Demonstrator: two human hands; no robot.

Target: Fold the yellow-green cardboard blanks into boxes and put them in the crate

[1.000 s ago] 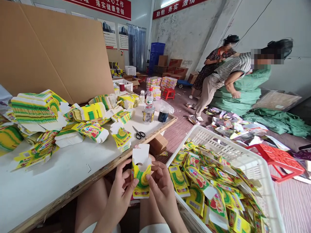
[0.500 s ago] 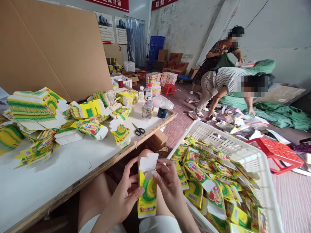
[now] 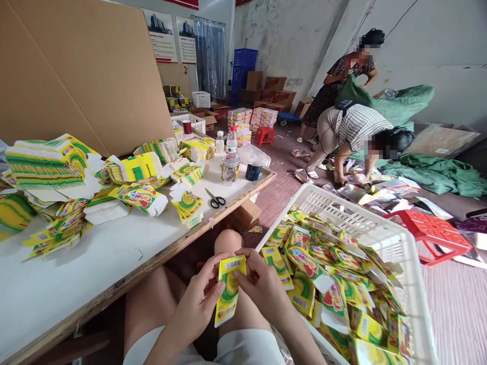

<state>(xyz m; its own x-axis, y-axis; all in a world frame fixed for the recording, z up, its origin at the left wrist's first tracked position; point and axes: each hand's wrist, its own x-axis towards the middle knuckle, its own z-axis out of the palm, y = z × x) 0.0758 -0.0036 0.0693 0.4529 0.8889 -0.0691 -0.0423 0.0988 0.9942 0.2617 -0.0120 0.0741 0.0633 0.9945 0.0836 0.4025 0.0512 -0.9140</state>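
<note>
Over my lap, a yellow and green carton (image 3: 230, 291) is pinched between both hands, its top end with the barcode folded over. My left hand (image 3: 203, 291) grips the carton's left edge, thumb on the front and fingers behind. On the other side, my right hand (image 3: 262, 281) is closed on the upper right corner, with its thumb pressing near the barcode panel. To the right stands a white plastic basket (image 3: 416, 274) heaped with cartons of the same print. More flat cartons (image 3: 47, 165) lie in stacks on the white table (image 3: 110, 263) at the left.
Black scissors (image 3: 217, 201), a lidded jar (image 3: 230, 170), a bottle (image 3: 231, 143) and a dark mug (image 3: 253, 171) stand near the table's wooden edge. Two co-workers (image 3: 365, 121) handle green sacks beside scattered packaging. An overturned red stool (image 3: 429, 235) lies behind the basket.
The carton's white top flaps, upright before, are now folded down, and the barcode panel shows at the top. My right hand has shifted onto that upper edge. The bending co-worker has moved slightly left.
</note>
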